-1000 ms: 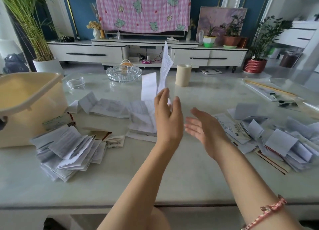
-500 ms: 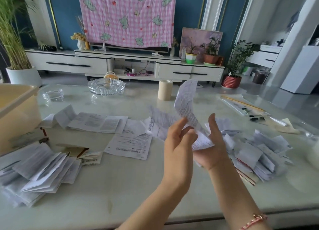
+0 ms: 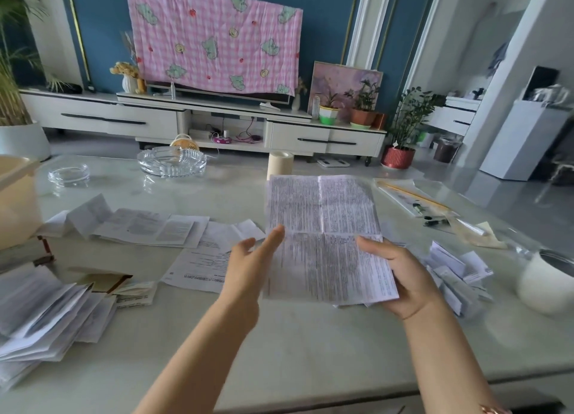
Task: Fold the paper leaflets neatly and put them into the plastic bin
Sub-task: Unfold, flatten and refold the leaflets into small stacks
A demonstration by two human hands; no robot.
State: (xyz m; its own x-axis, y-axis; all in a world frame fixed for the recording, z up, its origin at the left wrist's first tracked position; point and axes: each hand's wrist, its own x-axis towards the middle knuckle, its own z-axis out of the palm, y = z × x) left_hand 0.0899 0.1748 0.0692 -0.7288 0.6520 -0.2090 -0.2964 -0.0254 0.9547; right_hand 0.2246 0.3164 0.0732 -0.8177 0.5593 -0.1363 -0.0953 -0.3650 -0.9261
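Observation:
An unfolded white leaflet (image 3: 323, 236) with dense print and cross-shaped creases is held upright above the table. My right hand (image 3: 400, 274) holds its lower right edge, thumb on the front and fingers behind. My left hand (image 3: 251, 264) is at the leaflet's left edge with fingers straight, touching the paper. The cream plastic bin (image 3: 15, 196) stands at the far left edge of the view. A pile of folded leaflets (image 3: 46, 314) lies at the near left. More loose folded leaflets (image 3: 456, 270) lie to the right, partly hidden behind my right hand.
Flat unfolded sheets (image 3: 149, 227) spread across the table's middle. Two glass ashtrays (image 3: 171, 162) sit at the back left, a tape roll (image 3: 279, 165) behind the leaflet, a white cup (image 3: 546, 283) at the right, and pens in plastic sleeves (image 3: 416, 199) at the back right.
The leaflet has been opened from a curled strip into a flat full sheet facing me. My right hand now holds its right edge and my left hand has shifted to its left edge.

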